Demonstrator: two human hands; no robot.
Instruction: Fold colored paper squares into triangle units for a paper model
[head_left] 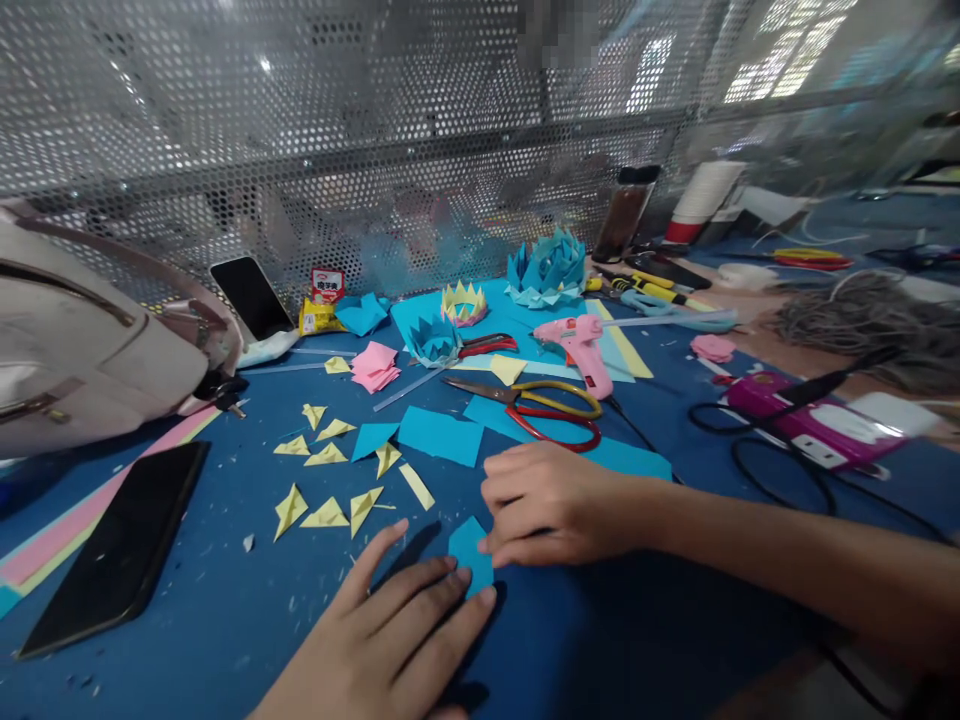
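A small piece of blue paper [470, 552] with slanted, folded-looking corners lies on the blue table. My left hand [405, 630] is spread over its lower left side, fingertips resting on the paper and thumb held apart. At the paper's right edge, my right hand [551, 505] has its fingers curled and closed, gripping that edge. Several folded yellow paper triangles [326, 513] lie loose beyond my left hand, near a narrow yellow strip [417, 486]. Farther off are a flat blue paper rectangle [441, 436] and scissors [551, 405] with red and yellow handles.
A pink glue gun [581, 345] stands beyond the scissors, near folded blue paper flowers [547, 268]. To the left lie a black phone [120, 545] and a pale bag [90, 340]. At right are a purple power strip [814, 420], black cables and grey yarn [862, 325].
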